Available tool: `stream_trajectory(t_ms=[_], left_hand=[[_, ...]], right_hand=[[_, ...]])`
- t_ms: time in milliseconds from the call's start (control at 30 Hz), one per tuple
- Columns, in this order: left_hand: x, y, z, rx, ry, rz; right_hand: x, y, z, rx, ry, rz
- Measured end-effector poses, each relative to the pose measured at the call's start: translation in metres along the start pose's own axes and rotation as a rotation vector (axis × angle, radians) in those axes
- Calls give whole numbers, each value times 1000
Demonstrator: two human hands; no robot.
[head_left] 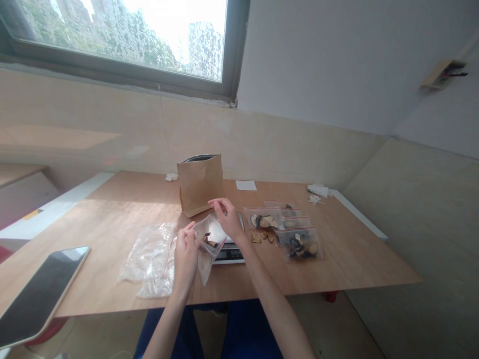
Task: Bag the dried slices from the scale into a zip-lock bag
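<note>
A clear zip bag (210,230) with dark and brown dried pieces (210,241) inside hangs tilted from my left hand (186,248), whose fingers are closed on its left edge. My right hand (227,218) is above the bag's far side, its fingertips drawn together; whatever they may hold is too small to make out. Partly hidden below the bag and my right hand is a digital scale (229,255). A brown kraft pouch (201,184) stands open just beyond my hands. Loose dried slices (263,236) lie right of the scale.
Several filled zip bags (299,244) lie to the right on the wooden table (348,254). Flat plastic bags (151,257) lie left of my left hand. A phone (41,289) lies at the near left. White paper (246,185) and tissue scraps (318,191) are near the wall.
</note>
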State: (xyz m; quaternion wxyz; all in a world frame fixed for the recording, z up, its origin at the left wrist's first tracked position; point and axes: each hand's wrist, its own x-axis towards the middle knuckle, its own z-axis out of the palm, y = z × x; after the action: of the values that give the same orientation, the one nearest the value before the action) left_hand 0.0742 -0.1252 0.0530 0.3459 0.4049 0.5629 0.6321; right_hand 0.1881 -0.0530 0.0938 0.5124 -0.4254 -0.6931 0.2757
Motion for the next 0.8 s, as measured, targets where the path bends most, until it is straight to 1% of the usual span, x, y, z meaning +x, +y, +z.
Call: stream_trajectory(t_ms=[67,100,233,300,400,467,533,667,733,800], left_hand=[[1,0,-2,-35,5,-66],[1,0,-3,-55,6,-89],[-1,4,-3,-128,31,-124],[-2,6,-2,-151,39,-135],[-2,8,-2,-168,32,-142],[-2,9,-3,-170,32,-138],[-2,9,-3,-171,41,-139],[-3,8,-3,-169,50,-145],[-4,8,-1,-161,47,-137],[-5,7,1,-159,46,-116]], right_hand=[[-2,19,-8,-113,32,11],[-4,28,-11,-185,17,20],[-13,58,-19,-439,-170,83],[-17,65,-19,-487,-212,88],[-20,67,-18,-494,-193,84],[-19,65,-19,-446,-164,91],[-17,60,-21,-350,-121,101],[-14,35,-22,-41,-24,139],[-12,15,-19,125,-22,130],[-10,-4,-16,208,-77,105]])
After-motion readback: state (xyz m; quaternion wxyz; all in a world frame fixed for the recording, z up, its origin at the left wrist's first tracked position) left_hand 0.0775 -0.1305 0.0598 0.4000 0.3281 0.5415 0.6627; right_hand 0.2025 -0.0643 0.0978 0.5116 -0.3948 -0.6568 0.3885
